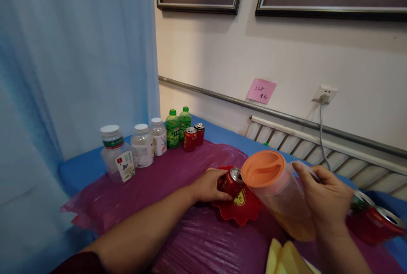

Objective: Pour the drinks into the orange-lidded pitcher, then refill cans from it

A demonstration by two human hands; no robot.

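Observation:
My left hand (pixel 208 185) is wrapped round a red drink can (pixel 232 184), which stands on a red scalloped mat or tray (pixel 249 212) with a yellow emblem. In my right hand (pixel 330 195) is the handle of a clear plastic pitcher (pixel 288 202), fingers closed round it. The pitcher leans left, with amber liquid low inside. Its orange lid (pixel 264 170) is close to the top of the can; whether they touch, or any liquid flows, I cannot tell.
Beyond my left arm stand several white-capped jars (pixel 142 146), two green bottles (pixel 172 130) and two red cans (pixel 190 139). More cans (pixel 375 223) are at right, near a yellow cloth (pixel 286 259). Purple plastic sheeting (pixel 203 240) covers the blue table. A radiator (pixel 286 140) lines the wall.

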